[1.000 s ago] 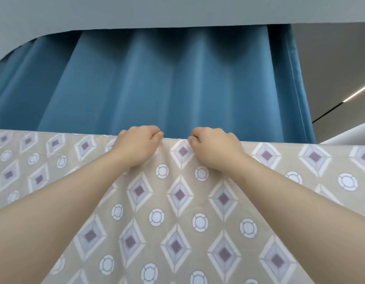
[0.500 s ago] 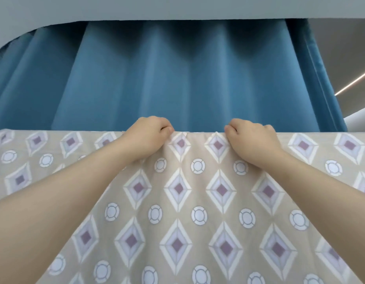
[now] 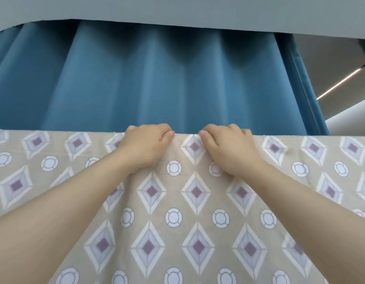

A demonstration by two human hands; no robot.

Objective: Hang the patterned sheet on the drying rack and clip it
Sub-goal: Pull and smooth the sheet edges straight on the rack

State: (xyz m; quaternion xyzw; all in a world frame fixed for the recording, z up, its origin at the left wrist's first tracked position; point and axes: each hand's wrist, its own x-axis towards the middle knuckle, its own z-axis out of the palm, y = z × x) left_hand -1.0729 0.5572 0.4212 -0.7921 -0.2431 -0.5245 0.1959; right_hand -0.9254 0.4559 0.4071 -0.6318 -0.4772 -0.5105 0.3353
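The patterned sheet (image 3: 196, 218) is beige with purple diamonds and white rings. It hangs in front of me and fills the lower half of the view, its top edge running straight across. My left hand (image 3: 145, 146) grips that top edge just left of centre, fingers curled over it. My right hand (image 3: 230, 148) grips the same edge just right of centre. A short stretch of cloth lies between the two thumbs. The drying rack is hidden under the sheet, and no clip is in view.
A blue pleated curtain (image 3: 157, 83) hangs close behind the sheet across most of the width. A grey ceiling soffit (image 3: 177, 11) runs above it. At the right, a grey wall with a thin light strip (image 3: 341, 84) shows past the curtain's edge.
My hands were close together, spread apart along the top edge half a second ago, and have now come back close together near the centre. The view has shifted slightly.
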